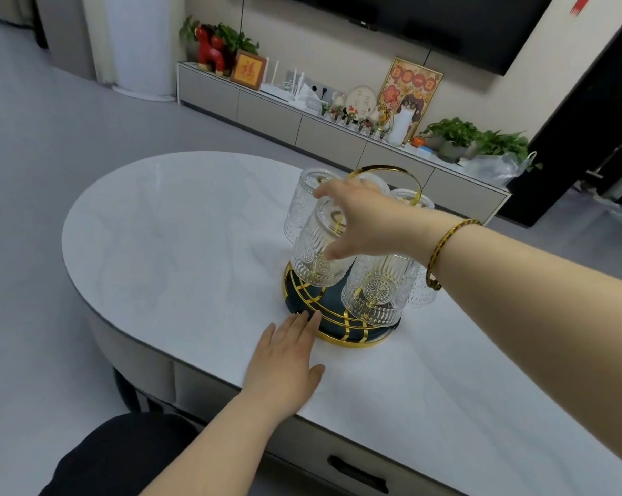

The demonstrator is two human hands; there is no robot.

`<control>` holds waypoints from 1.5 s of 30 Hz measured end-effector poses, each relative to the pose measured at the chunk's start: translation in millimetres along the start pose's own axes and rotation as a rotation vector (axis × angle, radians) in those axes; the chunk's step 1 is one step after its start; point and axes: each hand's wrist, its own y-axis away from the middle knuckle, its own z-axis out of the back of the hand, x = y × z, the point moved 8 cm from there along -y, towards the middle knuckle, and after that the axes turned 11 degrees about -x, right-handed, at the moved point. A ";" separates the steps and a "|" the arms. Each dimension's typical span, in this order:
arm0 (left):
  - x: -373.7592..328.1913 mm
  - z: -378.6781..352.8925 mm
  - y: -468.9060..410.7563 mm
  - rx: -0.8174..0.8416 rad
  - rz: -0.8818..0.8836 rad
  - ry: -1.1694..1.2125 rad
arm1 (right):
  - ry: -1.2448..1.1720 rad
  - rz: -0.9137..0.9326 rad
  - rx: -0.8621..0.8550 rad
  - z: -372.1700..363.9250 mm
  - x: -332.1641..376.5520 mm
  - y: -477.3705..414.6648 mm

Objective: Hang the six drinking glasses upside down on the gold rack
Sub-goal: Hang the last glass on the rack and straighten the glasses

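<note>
Head view: right hand fingers grip a tilted glass going onto the gold rack; about five others hang beyond; left hand fingers rest flat, open, beside its base.

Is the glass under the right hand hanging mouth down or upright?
Mouth down, tilted. The glass under the right hand has its open rim toward the gold rack's base and its closed bottom up by the fingers.

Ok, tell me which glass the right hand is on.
The front-left glass, tilted on the gold rack; the right hand grips only this one.
</note>
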 end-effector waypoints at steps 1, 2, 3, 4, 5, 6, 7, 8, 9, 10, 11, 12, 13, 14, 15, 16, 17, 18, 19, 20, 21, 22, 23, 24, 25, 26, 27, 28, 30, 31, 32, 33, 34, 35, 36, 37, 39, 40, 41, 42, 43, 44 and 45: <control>-0.2 0.1 0.2 -0.001 -0.001 0.001 | -0.005 -0.002 0.010 -2.7 -0.6 -0.1; -0.4 0.1 0.0 -0.003 0.000 0.003 | -0.011 -0.002 0.019 -5.5 -0.8 0.0; -0.5 0.2 -0.1 -0.004 0.000 0.006 | -0.017 -0.002 0.025 -7.8 -0.8 0.0; -0.4 0.2 -0.3 -0.005 0.000 0.008 | -0.028 -0.005 0.025 -9.2 -1.0 -0.3; -0.3 0.1 -0.3 -0.005 -0.001 0.007 | -0.041 -0.009 0.022 -9.8 -1.3 -0.6; -0.2 -0.1 -0.2 -0.005 -0.003 0.005 | -0.055 -0.011 0.020 -10.4 -1.4 -0.7; -0.1 -0.2 0.0 -0.005 -0.005 0.002 | -0.067 -0.010 0.018 -10.8 -1.5 -0.3; -0.1 -0.3 0.1 -0.006 -0.006 -0.001 | -0.073 -0.008 0.018 -11.2 -1.8 0.3; -0.2 -0.3 -0.1 -0.009 -0.007 -0.003 | -0.077 -0.003 0.016 -11.2 -2.3 1.0; -0.3 -0.2 -0.1 -0.012 -0.007 -0.003 | -0.082 0.000 0.012 -10.9 -2.8 1.8; -0.5 0.0 -0.1 -0.015 -0.007 -0.002 | -0.092 0.001 0.008 -10.1 -3.4 2.7; -0.7 0.2 -0.3 -0.018 -0.008 0.000 | -0.101 0.002 0.002 -9.1 -3.8 3.5; -0.8 0.4 -0.1 -0.021 -0.009 0.002 | -0.107 0.004 -0.007 -7.4 -4.4 3.9; -1.0 0.4 0.0 -0.023 -0.010 0.002 | -0.114 0.006 -0.017 -5.1 -5.3 4.4; -1.1 0.4 0.1 -0.025 -0.011 0.001 | -0.125 0.004 -0.028 -2.2 -6.8 5.1; -1.2 0.7 0.5 -0.028 -0.011 0.000 | -0.138 0.000 -0.041 1.1 -9.2 6.1; -1.5 1.0 0.5 -0.035 -0.011 0.000 | -0.151 -0.004 -0.057 4.7 -12.3 7.3; -1.8 1.3 0.8 -0.041 -0.010 0.000 | -0.162 -0.009 -0.073 8.1 -16.1 8.9; -2.7 1.5 0.8 -0.048 -0.010 0.000 | -0.174 -0.015 -0.091 11.2 -20.3 10.8; -3.9 1.6 1.0 -0.054 -0.012 -0.002 | -0.189 -0.024 -0.109 13.6 -24.7 13.0; -5.4 1.4 1.0 -0.061 -0.016 -0.004 | -0.208 -0.038 -0.125 15.2 -29.4 15.1; -6.9 0.9 1.1 -0.066 -0.019 -0.005 | -0.229 -0.057 -0.138 15.5 -34.0 17.1; -8.5 0.2 1.3 -0.071 -0.021 -0.005 | -0.250 -0.079 -0.146 14.8 -38.5 19.1; -10.0 -0.8 1.3 -0.074 -0.021 -0.004 | -0.268 -0.099 -0.148 13.2 -42.3 20.9; -11.2 -1.7 1.4 -0.076 -0.021 -0.002 | -0.282 -0.114 -0.148 11.3 -45.1 22.4; -11.9 -2.5 1.4 -0.077 -0.018 -0.001 | -0.292 -0.123 -0.147 9.5 -46.9 23.7; -12.3 -3.1 1.0 -0.079 -0.016 -0.001 | -0.298 -0.125 -0.146 8.2 -48.4 24.9; -12.4 -3.6 0.8 -0.081 -0.015 -0.003 | -0.298 -0.127 -0.146 7.7 -50.2 26.2; -12.0 -3.8 0.6 -0.091 -0.011 -0.007 | -0.303 -0.140 -0.141 7.9 -56.4 29.3; -11.6 -3.6 0.7 -0.098 -0.007 -0.012 | -0.313 -0.153 -0.132 8.2 -60.8 31.5; -11.4 -3.3 0.6 -0.109 -0.004 -0.019 | -0.324 -0.165 -0.117 8.1 -65.6 34.1; -11.7 -3.0 0.5 -0.119 -0.002 -0.031 | -0.332 -0.177 -0.094 7.6 -70.4 37.5; -11.9 -2.7 0.3 -0.128 -0.001 -0.041 | -0.335 -0.186 -0.064 6.1 -74.2 40.6; -11.9 -2.6 0.2 -0.134 0.003 -0.046 | -0.337 -0.192 -0.033 3.8 -76.7 43.5; -12.3 -2.8 -0.3 -0.137 0.007 -0.047 | -0.338 -0.195 -0.006 1.6 -78.5 45.9; -12.3 -3.2 -0.3 -0.137 0.012 -0.047 | -0.335 -0.191 0.012 -0.4 -79.2 47.4; -11.9 -3.6 0.0 -0.137 0.019 -0.054 | -0.324 -0.181 0.019 -2.7 -79.5 47.3; -11.6 -3.7 0.2 -0.137 0.020 -0.056 | -0.322 -0.181 0.012 -3.0 -79.7 46.5; -11.3 -3.7 0.5 -0.138 0.021 -0.057 | -0.323 -0.182 0.005 -3.0 -79.9 45.8; -11.3 -3.6 0.0 -0.142 0.021 -0.057 | -0.324 -0.183 -0.003 -2.8 -80.2 45.5; -11.2 -3.5 -0.2 -0.145 0.020 -0.059 | -0.323 -0.183 -0.011 -2.5 -80.6 45.4; -11.4 -3.4 -0.7 -0.148 0.019 -0.062 | -0.320 -0.181 -0.020 -2.0 -81.0 46.0; -11.4 -3.4 -1.1 -0.152 0.019 -0.065 | -0.311 -0.177 -0.031 -1.4 -81.1 47.1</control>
